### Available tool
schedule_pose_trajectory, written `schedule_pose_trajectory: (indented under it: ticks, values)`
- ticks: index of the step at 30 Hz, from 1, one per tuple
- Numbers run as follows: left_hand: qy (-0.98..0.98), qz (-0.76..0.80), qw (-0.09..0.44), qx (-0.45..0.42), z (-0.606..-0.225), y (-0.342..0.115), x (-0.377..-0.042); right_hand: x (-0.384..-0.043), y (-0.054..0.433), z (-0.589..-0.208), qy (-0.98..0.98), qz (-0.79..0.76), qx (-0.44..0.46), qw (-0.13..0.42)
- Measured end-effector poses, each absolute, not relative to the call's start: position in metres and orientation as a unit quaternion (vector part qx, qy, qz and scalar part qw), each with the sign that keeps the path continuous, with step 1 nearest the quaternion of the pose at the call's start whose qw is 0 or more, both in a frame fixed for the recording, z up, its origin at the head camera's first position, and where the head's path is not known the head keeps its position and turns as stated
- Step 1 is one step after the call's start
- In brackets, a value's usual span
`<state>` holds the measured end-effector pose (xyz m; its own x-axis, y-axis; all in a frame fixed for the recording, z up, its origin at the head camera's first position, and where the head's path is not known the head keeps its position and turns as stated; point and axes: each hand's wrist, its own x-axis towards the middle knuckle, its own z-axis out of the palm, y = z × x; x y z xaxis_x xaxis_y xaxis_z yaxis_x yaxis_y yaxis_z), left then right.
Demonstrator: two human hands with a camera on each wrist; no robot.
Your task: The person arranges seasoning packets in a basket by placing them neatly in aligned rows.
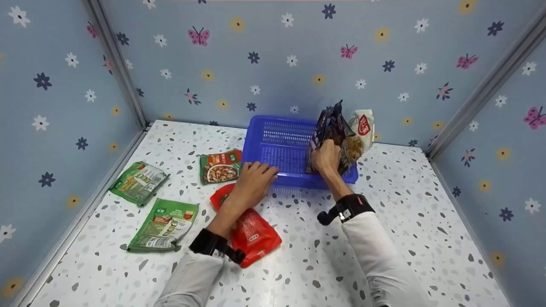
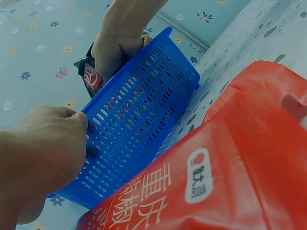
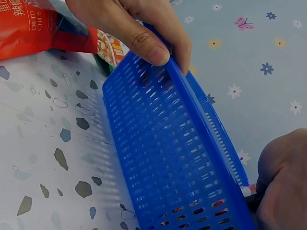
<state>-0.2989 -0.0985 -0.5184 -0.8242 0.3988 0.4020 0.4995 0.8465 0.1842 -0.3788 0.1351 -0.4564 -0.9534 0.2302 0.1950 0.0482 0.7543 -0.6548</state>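
Note:
My left hand [image 1: 252,184] grips the front rim of a blue plastic basket [image 1: 273,154]; in the right wrist view its thumb presses the outer wall while the fingers pass over the rim. Inside the basket's right end stands a dark food bag [image 1: 318,136]. My right hand [image 1: 327,157] holds it with curled fingers, reaching over the front rim; in the right wrist view a dark edge shows at the fist. Leaning beside it at the basket's right end is a pale bag [image 1: 362,130] with a red logo. The fingertips of the right hand are hidden.
A red dried-chili bag [image 1: 256,238] lies under my left forearm. Left of the basket is a green and red packet [image 1: 221,167] with a food picture. Two green packets, one farther back [image 1: 140,182] and one nearer [image 1: 165,225], lie leftward. Patterned walls enclose the speckled tabletop [image 1: 405,204].

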Motion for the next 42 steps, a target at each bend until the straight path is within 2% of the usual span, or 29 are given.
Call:
schedule_pose_trajectory:
  ticks: [8,22,42]
  values:
    - [-0.948,-0.140,0.165,-0.233,-0.518,-0.099,-0.300,-0.382,0.141,-0.458,-0.934,0.327,-0.069,0.128]
    - [-0.941,-0.155,0.180,-0.243,-0.518,-0.099,-0.299,-0.413,0.158,-0.493,-0.934,0.330,-0.050,0.127]
    - [-0.945,-0.151,0.167,-0.238,-0.518,-0.098,-0.300,-0.396,0.157,-0.476,-0.936,0.321,-0.035,0.142]
